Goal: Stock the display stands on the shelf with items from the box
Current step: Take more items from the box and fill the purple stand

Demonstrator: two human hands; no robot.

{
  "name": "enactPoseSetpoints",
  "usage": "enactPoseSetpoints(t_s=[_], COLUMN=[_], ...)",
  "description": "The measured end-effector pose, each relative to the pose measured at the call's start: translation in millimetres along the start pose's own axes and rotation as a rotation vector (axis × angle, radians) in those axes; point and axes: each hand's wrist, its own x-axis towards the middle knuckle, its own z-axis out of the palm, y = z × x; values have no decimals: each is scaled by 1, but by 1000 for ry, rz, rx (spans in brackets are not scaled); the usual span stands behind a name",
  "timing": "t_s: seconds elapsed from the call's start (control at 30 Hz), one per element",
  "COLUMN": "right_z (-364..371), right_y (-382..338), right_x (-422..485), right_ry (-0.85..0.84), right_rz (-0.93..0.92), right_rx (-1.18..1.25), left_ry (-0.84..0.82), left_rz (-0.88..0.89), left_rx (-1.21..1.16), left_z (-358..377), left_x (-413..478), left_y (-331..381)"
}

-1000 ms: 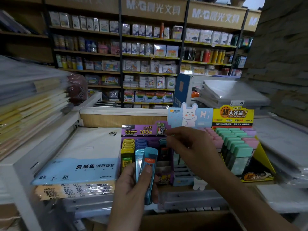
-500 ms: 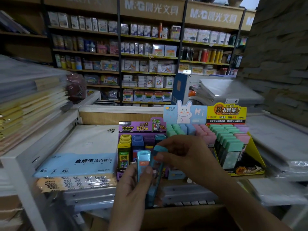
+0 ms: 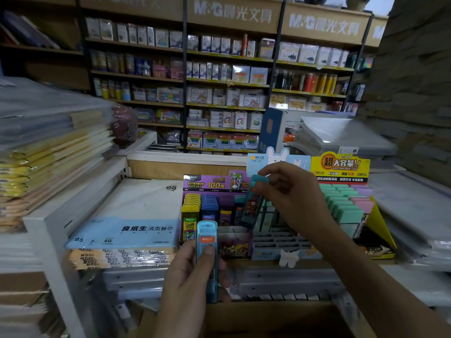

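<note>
Your right hand [image 3: 296,201] is up over the purple display stand [image 3: 207,184], thumb and fingertips pinching the top end of a teal lead case [image 3: 252,206]. The case hangs tilted, its lower end dipping toward the stand's right-hand column, just in front of the header card. Whether it touches the cases already there, you can't tell from here.

Your left hand [image 3: 192,272] sits below and in front of the purple stand, fingers curled round a light-blue lead case [image 3: 207,236] held upright, thumb pressed flat on its face. A darker teal edge shows behind it in the same grip.

Inside the purple stand, the yellow cases [image 3: 192,202] fill the left column and the dark blue cases [image 3: 209,203] the next one over. Just right of the purple stand is the pale blue rabbit stand [image 3: 275,243], with bare slots at the front, and beyond that the yellow stand [image 3: 340,164] with its mint and pink rows. Left of the purple stand lies a B5 loose-leaf pack [image 3: 127,234]. Below the stand, at the bottom edge, is the cardboard box [image 3: 268,320].
</note>
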Motion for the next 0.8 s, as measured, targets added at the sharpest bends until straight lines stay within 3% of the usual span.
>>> enactPoseSetpoints(t_s=[0.57,0.8], right_z=[23,31], right_y=[23,32], right_x=[11,-3], right_ry=[-127,-143], right_rz=[-217,-261], right_rx=[-417,-460], left_ry=[34,56], left_rz=[24,34], left_rx=[2,-2], left_z=[-3,-2], left_x=[11,18], left_y=[-2,-7])
